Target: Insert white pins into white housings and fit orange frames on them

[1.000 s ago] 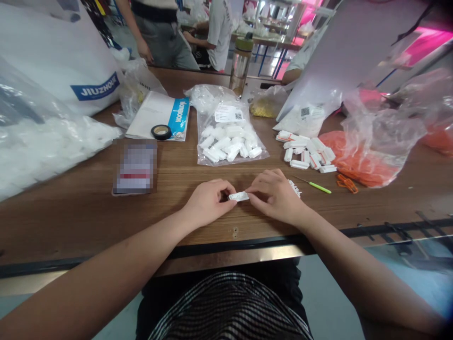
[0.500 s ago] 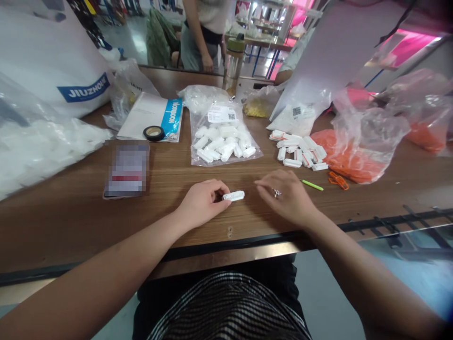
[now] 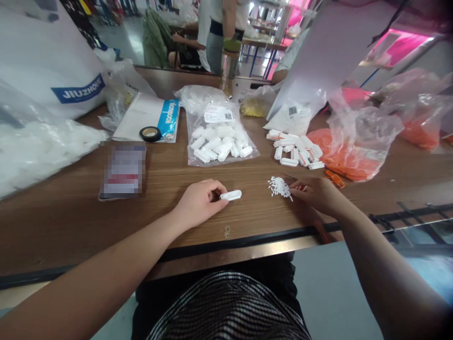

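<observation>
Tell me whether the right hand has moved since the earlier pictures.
Yes: the right hand has moved rightward, judged against the central clear bag.

Most likely a small-parts assembly workshop. Toward the far edge of a wooden table (image 3: 170, 170) lie a clear bag of white parts (image 3: 221, 141) and, farther right, a bag of orange pieces (image 3: 357, 158); a big printed sack (image 3: 78, 89) stands on the left. Tiny white pieces (image 3: 278, 186) are heaped loose nearer the front edge. Beyond the far edge are a standing person (image 3: 215, 47) and, seemingly, another worktable (image 3: 271, 45) on blue legs.
</observation>
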The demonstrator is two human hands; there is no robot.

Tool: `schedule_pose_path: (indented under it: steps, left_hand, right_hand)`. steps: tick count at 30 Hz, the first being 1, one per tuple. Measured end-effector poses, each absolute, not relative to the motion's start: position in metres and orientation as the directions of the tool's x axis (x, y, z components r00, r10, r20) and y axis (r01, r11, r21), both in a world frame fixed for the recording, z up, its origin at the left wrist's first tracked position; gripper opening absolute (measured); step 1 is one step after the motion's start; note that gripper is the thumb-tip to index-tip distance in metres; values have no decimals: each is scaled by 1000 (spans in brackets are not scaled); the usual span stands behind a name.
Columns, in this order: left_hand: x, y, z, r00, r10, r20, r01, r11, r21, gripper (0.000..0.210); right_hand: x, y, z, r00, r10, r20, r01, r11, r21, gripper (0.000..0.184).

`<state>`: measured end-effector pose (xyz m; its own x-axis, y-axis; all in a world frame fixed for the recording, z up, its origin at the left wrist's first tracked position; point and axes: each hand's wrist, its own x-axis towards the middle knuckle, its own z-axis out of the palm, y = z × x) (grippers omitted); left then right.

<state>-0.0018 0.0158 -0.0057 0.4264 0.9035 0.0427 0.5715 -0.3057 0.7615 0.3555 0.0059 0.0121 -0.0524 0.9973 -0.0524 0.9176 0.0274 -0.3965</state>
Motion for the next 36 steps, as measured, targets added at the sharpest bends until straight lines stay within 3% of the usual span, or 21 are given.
schedule_pose_path:
  steps: [6, 10, 16, 27, 29, 33, 36]
  left_hand:
    - [-2, 17, -5, 428, 903, 41, 573, -306, 760, 12]
    - [-2, 17, -5, 430, 902, 41, 572, -307, 761, 12]
    - [-1, 17, -4, 432, 900, 47, 576, -316, 754, 11]
    - [-2, 17, -9, 424, 904, 59, 550, -308, 776, 11]
    - [-2, 17, -9, 423, 904, 61, 538, -305, 786, 12]
    - [-1, 16, -11, 413, 909, 51, 512, -278, 813, 12]
    - [-1, 16, -11, 413, 909, 59, 505, -283, 816, 11]
  right_hand:
    - [355, 11, 12, 65, 994, -92, 956, -88, -279, 24]
    - [362, 13, 13, 71, 987, -141, 949, -110, -295, 25]
    - [365, 9, 10, 25, 997, -79, 928, -53, -369, 26]
    - [348, 2, 18, 92, 995, -45, 943, -102, -317, 20]
    - [332, 2, 27, 49, 999, -3, 926, -46, -374, 21]
    - [279, 2, 39, -207, 969, 135, 792, 247, -558, 18]
    - [242, 5, 36, -382, 909, 168, 692, 402, -600, 12]
